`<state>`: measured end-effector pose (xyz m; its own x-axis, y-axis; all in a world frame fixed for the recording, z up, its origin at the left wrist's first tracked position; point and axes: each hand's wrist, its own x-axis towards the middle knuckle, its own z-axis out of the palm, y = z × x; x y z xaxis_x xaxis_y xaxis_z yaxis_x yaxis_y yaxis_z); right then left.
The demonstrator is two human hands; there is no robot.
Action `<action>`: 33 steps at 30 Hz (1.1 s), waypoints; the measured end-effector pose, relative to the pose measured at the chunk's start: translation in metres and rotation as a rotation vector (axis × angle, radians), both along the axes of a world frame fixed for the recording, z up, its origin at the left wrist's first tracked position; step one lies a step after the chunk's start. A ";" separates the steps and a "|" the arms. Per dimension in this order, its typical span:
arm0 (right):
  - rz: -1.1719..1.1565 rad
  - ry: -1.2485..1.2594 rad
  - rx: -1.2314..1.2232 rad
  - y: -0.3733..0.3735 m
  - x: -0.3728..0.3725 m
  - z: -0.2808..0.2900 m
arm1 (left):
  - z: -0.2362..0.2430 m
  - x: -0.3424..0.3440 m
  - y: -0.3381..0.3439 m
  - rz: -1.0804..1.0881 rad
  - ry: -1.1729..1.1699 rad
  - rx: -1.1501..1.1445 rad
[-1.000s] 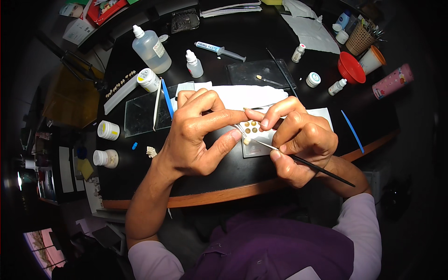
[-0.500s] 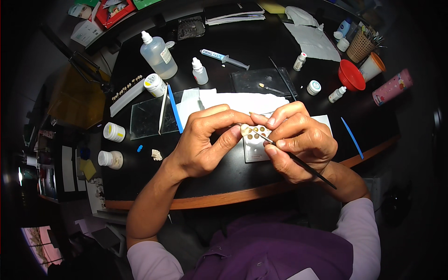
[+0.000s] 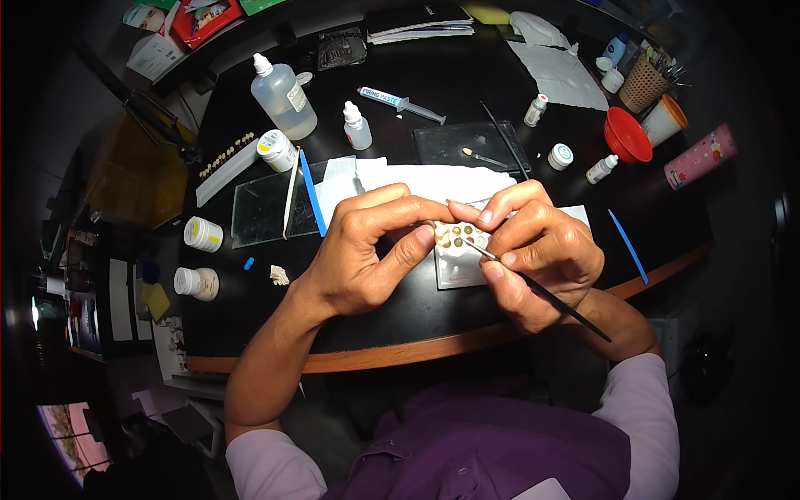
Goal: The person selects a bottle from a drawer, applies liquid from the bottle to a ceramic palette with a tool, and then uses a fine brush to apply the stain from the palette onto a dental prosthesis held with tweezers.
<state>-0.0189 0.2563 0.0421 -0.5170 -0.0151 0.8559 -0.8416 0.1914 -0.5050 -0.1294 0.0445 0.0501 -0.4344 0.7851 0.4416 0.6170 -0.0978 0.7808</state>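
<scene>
Between the thumb and forefinger of my left hand (image 3: 365, 250) is a small cream-white dental crown (image 3: 441, 236), partly hidden by the fingertips. My right hand (image 3: 546, 254) pinches a fine brush (image 3: 550, 298) with a dark handle. The brush's tip points left toward the crown, a small way to its right. Below both hands lies a pale palette (image 3: 461, 278) with several round wells of brownish and yellowish colour. The fingertips of my two hands come close together above it. A white cloth or tissue (image 3: 433, 177) lies just beyond.
Bottles (image 3: 283, 96), jars (image 3: 204, 235), a glass slab (image 3: 260, 212) and blue sticks (image 3: 312, 196) lie to the left. Farther off are a syringe (image 3: 400, 103) and a dark slab (image 3: 437, 146) with a brush (image 3: 504, 137) on it. A red bowl (image 3: 627, 135) stands at the right.
The brush tip has drawn back slightly right and down from the crown. The crown appears turned a little in my left fingers. Both arms stay nearly in place.
</scene>
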 end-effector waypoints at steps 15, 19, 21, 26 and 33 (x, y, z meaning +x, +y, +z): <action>0.109 -0.113 0.071 0.001 0.003 0.005 | 0.012 -0.002 -0.007 0.192 0.590 -0.033; 0.107 -0.088 0.091 0.003 0.002 0.003 | 0.011 -0.002 -0.008 0.184 0.565 -0.033; 0.106 -0.107 0.074 0.002 0.004 0.003 | 0.009 -0.002 -0.007 0.176 0.528 -0.014; 0.100 -0.086 0.086 0.002 0.005 0.004 | 0.010 -0.001 -0.007 0.171 0.520 -0.009; 0.093 -0.086 0.090 0.005 0.005 0.003 | 0.010 -0.002 -0.006 0.169 0.519 -0.004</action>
